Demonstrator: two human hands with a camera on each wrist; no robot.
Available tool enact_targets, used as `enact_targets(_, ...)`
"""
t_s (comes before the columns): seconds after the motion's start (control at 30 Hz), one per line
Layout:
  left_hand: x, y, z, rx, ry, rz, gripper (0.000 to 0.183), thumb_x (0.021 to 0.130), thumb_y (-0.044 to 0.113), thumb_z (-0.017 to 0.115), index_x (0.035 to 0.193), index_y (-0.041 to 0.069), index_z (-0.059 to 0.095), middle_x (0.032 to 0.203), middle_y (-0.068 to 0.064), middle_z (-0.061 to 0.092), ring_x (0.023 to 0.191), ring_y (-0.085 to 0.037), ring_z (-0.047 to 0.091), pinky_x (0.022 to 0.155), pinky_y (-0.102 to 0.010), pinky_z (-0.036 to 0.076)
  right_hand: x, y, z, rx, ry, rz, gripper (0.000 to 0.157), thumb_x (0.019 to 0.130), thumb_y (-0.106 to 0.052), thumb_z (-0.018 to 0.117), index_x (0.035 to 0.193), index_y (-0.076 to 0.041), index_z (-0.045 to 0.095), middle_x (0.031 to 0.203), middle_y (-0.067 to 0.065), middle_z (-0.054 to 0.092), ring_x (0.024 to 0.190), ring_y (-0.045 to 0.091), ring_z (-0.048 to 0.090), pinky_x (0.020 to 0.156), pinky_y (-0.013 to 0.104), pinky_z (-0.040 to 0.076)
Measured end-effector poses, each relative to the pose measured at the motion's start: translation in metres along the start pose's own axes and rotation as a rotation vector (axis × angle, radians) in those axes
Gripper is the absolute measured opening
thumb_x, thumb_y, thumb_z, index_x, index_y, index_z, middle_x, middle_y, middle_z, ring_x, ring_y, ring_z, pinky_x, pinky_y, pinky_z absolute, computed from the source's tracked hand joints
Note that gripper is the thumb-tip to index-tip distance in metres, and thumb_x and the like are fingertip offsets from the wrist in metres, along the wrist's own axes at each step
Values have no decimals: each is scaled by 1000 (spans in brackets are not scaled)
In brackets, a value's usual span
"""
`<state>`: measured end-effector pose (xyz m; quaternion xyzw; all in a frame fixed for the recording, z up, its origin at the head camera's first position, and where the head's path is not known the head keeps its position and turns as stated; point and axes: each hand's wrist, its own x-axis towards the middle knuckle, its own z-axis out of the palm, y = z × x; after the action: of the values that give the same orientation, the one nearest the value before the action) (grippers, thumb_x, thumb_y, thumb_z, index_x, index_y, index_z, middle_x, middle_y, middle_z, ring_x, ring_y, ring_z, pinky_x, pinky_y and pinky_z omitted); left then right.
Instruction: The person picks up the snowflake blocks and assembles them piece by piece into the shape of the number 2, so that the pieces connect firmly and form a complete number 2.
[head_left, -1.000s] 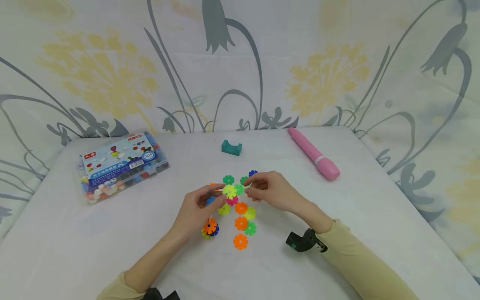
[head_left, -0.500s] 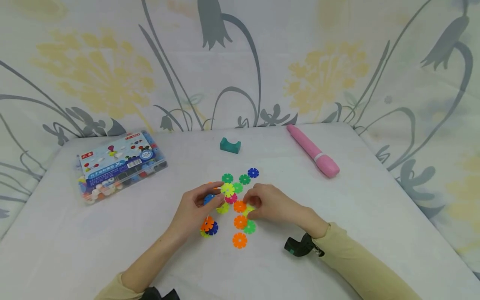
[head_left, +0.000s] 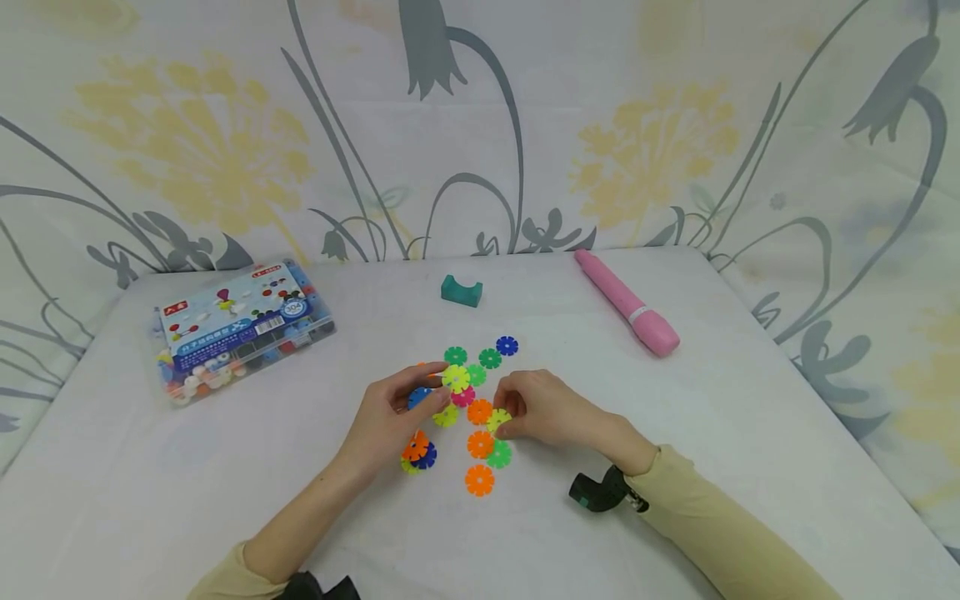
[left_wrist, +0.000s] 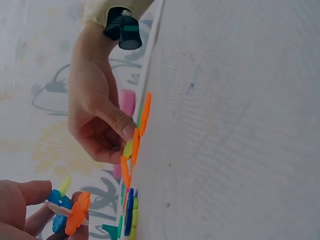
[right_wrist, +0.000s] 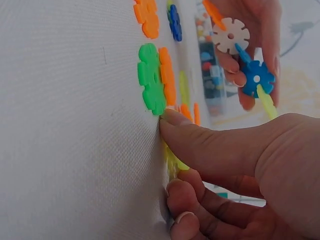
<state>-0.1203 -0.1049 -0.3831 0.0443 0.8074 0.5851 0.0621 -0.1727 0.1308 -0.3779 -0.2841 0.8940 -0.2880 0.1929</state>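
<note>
Pinching: right hand (head_left: 546,408), one yellow disc (head_left: 498,419); left hand (head_left: 392,417), one disc cluster (right_wrist: 251,73).

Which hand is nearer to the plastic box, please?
Left. In the head view, the left hand is below and right of the plastic box; the right hand is farther right.

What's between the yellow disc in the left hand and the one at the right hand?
A pink notched disc and an orange notched disc, as the head view shows.
</note>
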Motion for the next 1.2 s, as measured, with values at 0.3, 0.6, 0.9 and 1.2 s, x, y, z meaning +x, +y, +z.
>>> enact_targets(0.3,0,0,1,-3,1,-6,39,97,24,66,136,18,62,124,-6,68,115,-21,60,93,-24,49,-1,3,-1,-4,7,-47,12,86,-19,79,91,-11,72,73,-6,58,70,11,51,63,22,44)
enact_targets(0.6,3,0,3,-37,7,2,38,98,25,65,135,15,62,122,-8,67,108,-23,64,85,-16,50,1,-7,-9,80,50,-150,15,96,-15,66,95,-5,76,68,-1,62,58,6,51,55,20,44)
enact_targets(0.9,1,-2,1,-47,15,-23,40,98,25,65,137,17,60,126,-9,66,114,-24,65,96,-28,54,2,-17,2,110,126,-231,17,99,-10,60,92,-2,74,77,4,70,67,14,64,65,21,53)
enact_targets(1.2,1,-3,0,-74,-33,-1,48,99,24,64,145,15,53,125,-13,66,100,-25,71,89,-23,56,2,-14,4,48,207,-341,15,97,-9,64,89,-3,74,76,3,71,68,11,65,68,19,55)
